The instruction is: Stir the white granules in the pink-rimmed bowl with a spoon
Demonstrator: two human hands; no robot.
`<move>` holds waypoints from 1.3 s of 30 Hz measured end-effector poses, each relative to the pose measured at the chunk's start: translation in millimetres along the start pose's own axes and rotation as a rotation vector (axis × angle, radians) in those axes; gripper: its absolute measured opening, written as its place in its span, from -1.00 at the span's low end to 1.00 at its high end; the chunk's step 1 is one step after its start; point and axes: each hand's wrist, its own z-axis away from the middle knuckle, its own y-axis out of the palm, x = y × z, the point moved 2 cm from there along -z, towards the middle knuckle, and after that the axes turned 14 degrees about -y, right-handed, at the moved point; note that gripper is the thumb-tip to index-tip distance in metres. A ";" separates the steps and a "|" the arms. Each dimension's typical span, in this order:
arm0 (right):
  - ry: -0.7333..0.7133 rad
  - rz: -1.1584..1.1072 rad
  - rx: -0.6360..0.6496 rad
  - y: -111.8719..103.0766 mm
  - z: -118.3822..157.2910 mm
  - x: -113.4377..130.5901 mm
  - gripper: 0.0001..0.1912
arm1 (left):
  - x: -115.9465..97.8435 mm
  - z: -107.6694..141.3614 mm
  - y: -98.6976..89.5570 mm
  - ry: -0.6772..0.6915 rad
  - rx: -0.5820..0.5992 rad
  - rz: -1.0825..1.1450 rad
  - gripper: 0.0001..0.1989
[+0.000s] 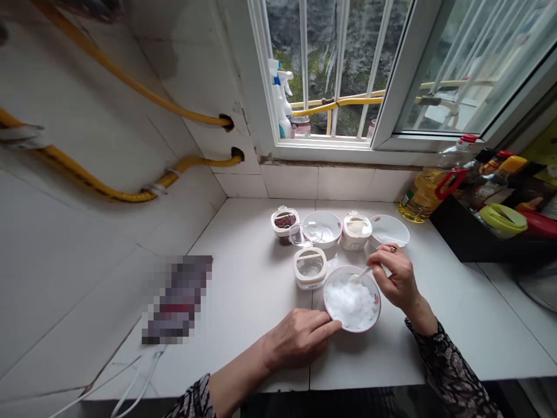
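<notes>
My right hand (394, 276) pinches the handle of a white spoon (355, 278), whose tip rests in white grains (350, 302). These fill a round white bowl (378, 293) near the counter's front. My left hand (304, 337) holds the bowl's lower left rim between thumb and fingers. Just left of the bowl stands a square jar (310, 270) with its lid raised. Behind are a jar of dark red pieces (285, 225), a white bowl (333, 227), a jar of pale contents (357, 231) and another white bowl (390, 231).
An oil bottle (420, 194) stands at the back right, beside a black rack (452, 238) of sauce bottles and tubs. A blurred dark object (180, 302) lies at the left, near white cables (143, 377). A barred window (331, 69) is behind the counter.
</notes>
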 end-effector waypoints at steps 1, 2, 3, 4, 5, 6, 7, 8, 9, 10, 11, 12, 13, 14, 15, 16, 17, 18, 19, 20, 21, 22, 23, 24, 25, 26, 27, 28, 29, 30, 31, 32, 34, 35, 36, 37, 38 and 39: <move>-0.007 0.000 0.007 0.6 -0.2 0.5 -0.78 | -0.1 -0.3 -0.6 0.003 -0.004 0.007 -0.67; -0.009 -0.001 0.012 1.4 -0.1 1.1 -0.78 | -0.3 -0.7 -1.1 0.005 -0.007 0.014 -0.67; -0.010 -0.004 0.018 2.4 0.2 1.6 -0.78 | -0.4 -1.1 -1.6 0.006 -0.009 0.021 -0.66; -0.010 -0.009 0.029 3.8 0.8 2.0 -0.78 | -0.5 -1.5 -1.9 0.006 -0.008 0.027 -0.66; -0.008 -0.018 0.043 5.5 1.6 2.4 -0.78 | -0.5 -1.8 -2.1 0.006 -0.006 0.033 -0.65; -0.001 -0.033 0.059 7.5 2.5 2.7 -0.78 | -0.5 -2.0 -2.2 0.006 -0.004 0.037 -0.65; 0.014 -0.053 0.074 9.5 3.4 2.8 -0.78 | -0.5 -2.1 -2.2 0.005 -0.002 0.039 -0.65; 0.041 -0.075 0.086 11.4 4.5 2.4 -0.77 | -0.5 -2.1 -2.1 0.004 -0.001 0.041 -0.65; 0.084 -0.095 0.091 12.9 5.6 1.7 -0.77 | -0.4 -2.1 -2.0 0.002 -0.004 0.042 -0.65; 0.143 -0.113 0.090 13.9 6.7 0.4 -0.77 | -0.4 -2.0 -1.9 -0.002 -0.007 0.043 -0.65; 0.217 -0.128 0.081 14.4 7.8 -1.3 -0.77 | -0.5 -1.8 -1.8 -0.002 -0.008 0.045 -0.65; 0.301 -0.147 0.071 14.4 8.9 -3.3 -0.77 | -0.6 -1.6 -1.7 -0.001 -0.007 0.047 -0.65; 0.391 -0.173 0.061 14.1 9.9 -5.5 -0.78 | -0.8 -1.5 -1.8 0.001 -0.007 0.049 -0.66; 0.482 -0.211 0.050 13.7 10.9 -7.6 -0.79 | -1.1 -1.4 -1.9 0.006 -0.003 0.052 -0.66; 0.570 -0.261 0.041 13.4 11.6 -9.5 -0.79 | -1.3 -1.4 -2.1 0.006 -0.005 0.053 -0.66; 0.650 -0.317 0.032 13.2 12.1 -11.2 -0.80 | -1.4 -1.5 -2.4 0.008 -0.004 0.053 -0.66; 0.718 -0.371 0.021 13.1 12.2 -12.4 -0.81 | -1.6 -1.7 -2.6 0.009 -0.005 0.053 -0.65; 0.775 -0.420 0.006 13.1 12.1 -13.4 -0.81 | -1.6 -1.9 -2.8 0.009 -0.006 0.051 -0.65; 0.818 -0.460 -0.011 13.2 11.9 -14.1 -0.81 | -1.6 -2.2 -2.8 0.011 -0.007 0.050 -0.65; 0.850 -0.492 -0.026 13.5 11.5 -14.6 -0.81 | -1.5 -2.5 -2.8 0.011 -0.008 0.049 -0.65; 0.875 -0.517 -0.041 13.9 11.3 -15.1 -0.82 | -1.4 -2.7 -2.7 0.012 -0.011 0.048 -0.65; 0.895 -0.537 -0.051 14.5 11.2 -15.4 -0.82 | -1.3 -2.8 -2.4 0.012 -0.012 0.047 -0.65; 0.912 -0.554 -0.059 15.3 11.3 -15.8 -0.82 | -1.1 -2.8 -2.2 0.012 -0.014 0.046 -0.65; 0.926 -0.569 -0.065 16.1 11.6 -16.2 -0.82 | -1.0 -2.6 -1.9 0.011 -0.014 0.045 -0.65; 0.938 -0.582 -0.071 16.8 12.0 -16.7 -0.82 | -0.8 -2.3 -1.5 0.010 -0.014 0.044 -0.65; 0.949 -0.596 -0.077 17.5 12.4 -17.3 -0.83 | -0.7 -1.9 -1.2 0.009 -0.012 0.043 -0.65; 0.959 -0.613 -0.082 18.1 12.9 -17.9 -0.83 | -0.6 -1.5 -0.9 0.008 -0.010 0.043 -0.65; 0.970 -0.632 -0.087 18.6 13.4 -18.5 -0.83 | -0.5 -1.0 -0.6 0.008 -0.009 0.044 -0.65; 0.981 -0.651 -0.091 19.0 13.7 -19.2 -0.83 | -0.4 -0.6 -0.3 0.009 -0.009 0.045 -0.64; 0.991 -0.666 -0.095 19.2 13.9 -19.7 -0.84 | -0.3 -0.4 -0.1 0.009 -0.009 0.045 -0.64; 1.000 -0.679 -0.100 19.2 13.9 -20.2 -0.84 | -0.1 -0.2 0.1 0.010 -0.009 0.045 -0.63; 1.006 -0.690 -0.105 19.3 13.7 -20.5 -0.84 | 0.0 -0.1 0.2 0.010 -0.009 0.044 -0.63; 1.007 -0.702 -0.124 19.5 12.3 -20.0 -0.85 | 0.2 -0.3 0.2 0.008 -0.009 0.041 -0.63; 1.002 -0.706 -0.135 19.9 11.1 -19.1 -0.85 | 0.1 -0.4 0.0 0.008 -0.006 0.042 -0.63; 0.992 -0.709 -0.143 20.6 9.8 -17.6 -0.85 | 0.0 -0.6 -0.2 0.006 -0.003 0.041 -0.62; 0.977 -0.711 -0.147 21.7 8.2 -15.5 -0.85 | -0.1 -0.7 -0.4 0.003 0.001 0.040 -0.62; 0.957 -0.712 -0.149 23.2 6.6 -12.7 -0.84 | -0.2 -0.9 -0.6 -0.001 0.005 0.038 -0.62; 0.933 -0.711 -0.149 24.9 5.0 -9.2 -0.83 | -0.2 -1.0 -0.8 -0.005 0.006 0.035 -0.63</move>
